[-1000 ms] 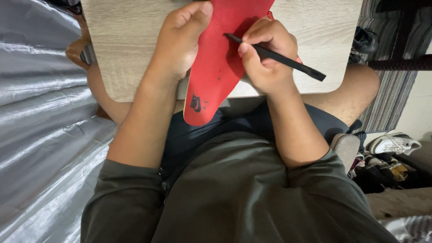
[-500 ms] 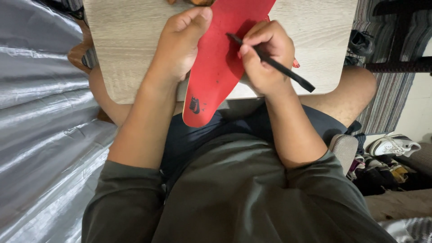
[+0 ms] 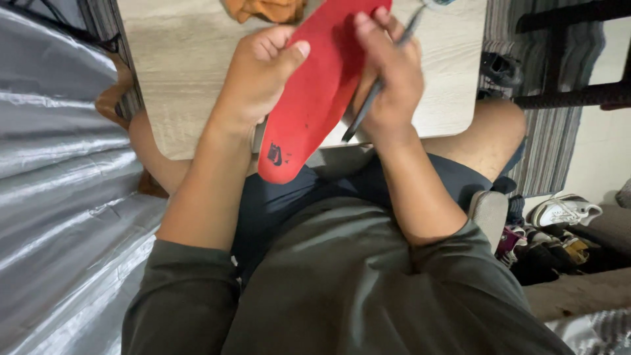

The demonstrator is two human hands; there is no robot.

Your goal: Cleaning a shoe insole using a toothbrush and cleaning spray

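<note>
A red shoe insole (image 3: 315, 92) lies slanted over the near edge of a light wooden table (image 3: 177, 72), its heel end hanging toward my lap. My left hand (image 3: 259, 75) grips the insole's left edge, thumb on top. On the insole's right side is my right hand (image 3: 388, 79), which holds a black pen (image 3: 374, 92) nearly upright, tip pointing down toward me, while its fingers also touch the insole's right edge.
An orange-brown cloth (image 3: 266, 9) lies at the table's far edge. Shiny grey sheeting (image 3: 59, 217) covers the left side. Several shoes (image 3: 559, 223) sit on the floor at right, near a striped rug (image 3: 545, 151) and dark furniture legs (image 3: 572, 66).
The right hand has swung the pen from lying across the insole with its tip on the red surface to nearly upright beside it. The view has shifted, showing more of the table.
</note>
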